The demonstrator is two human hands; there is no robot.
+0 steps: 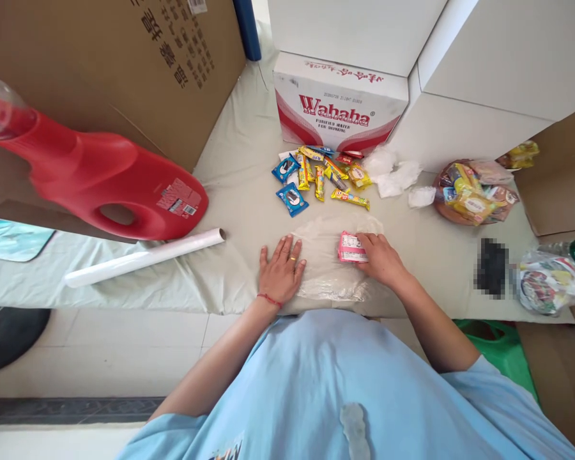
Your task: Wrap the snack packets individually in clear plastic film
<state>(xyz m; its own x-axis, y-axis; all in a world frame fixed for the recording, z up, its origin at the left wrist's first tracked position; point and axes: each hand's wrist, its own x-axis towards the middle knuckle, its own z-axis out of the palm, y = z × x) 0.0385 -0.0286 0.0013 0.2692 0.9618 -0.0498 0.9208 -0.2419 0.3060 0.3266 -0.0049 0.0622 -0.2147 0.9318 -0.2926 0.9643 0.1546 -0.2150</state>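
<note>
My left hand [282,269] lies flat with fingers spread, at the left edge of a sheet of clear plastic film [321,268] on the cloth-covered table. My right hand [383,257] grips a small pink packet [349,248] with white printed labels, over the film; its contents cannot be told. Beyond the hands lies a loose pile of wrapped snacks, with yellow packets [349,199] and blue packets [292,199] among them. Crumpled clear plastic [398,179] sits to the right of that pile.
At the left are a big red detergent bottle [119,179], a cardboard box [172,76] and a white roll [146,258]. A Wahaha water carton [340,105] stands behind the snacks. To the right are a bowl [445,214] of wrapped snacks and a plastic-wrapped package [541,284].
</note>
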